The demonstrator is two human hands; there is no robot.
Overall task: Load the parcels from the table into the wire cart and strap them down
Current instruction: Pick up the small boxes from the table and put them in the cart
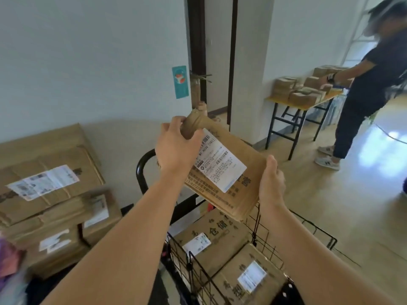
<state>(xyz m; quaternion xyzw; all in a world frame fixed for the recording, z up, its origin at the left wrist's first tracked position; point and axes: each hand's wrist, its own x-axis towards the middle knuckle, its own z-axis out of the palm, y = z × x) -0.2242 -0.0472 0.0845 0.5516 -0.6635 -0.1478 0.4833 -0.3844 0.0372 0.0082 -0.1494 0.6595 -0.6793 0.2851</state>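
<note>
With left hand [174, 148] gripping its upper corner and right hand [272, 183] clasping its lower edge, level the tilted parcel [248, 172] above the wire cart [308, 226], then lower flat onto the boxes [215, 245] inside.

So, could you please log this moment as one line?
left hand, right hand: grip labelled parcel | over wire cart | two parcels loaded
</note>
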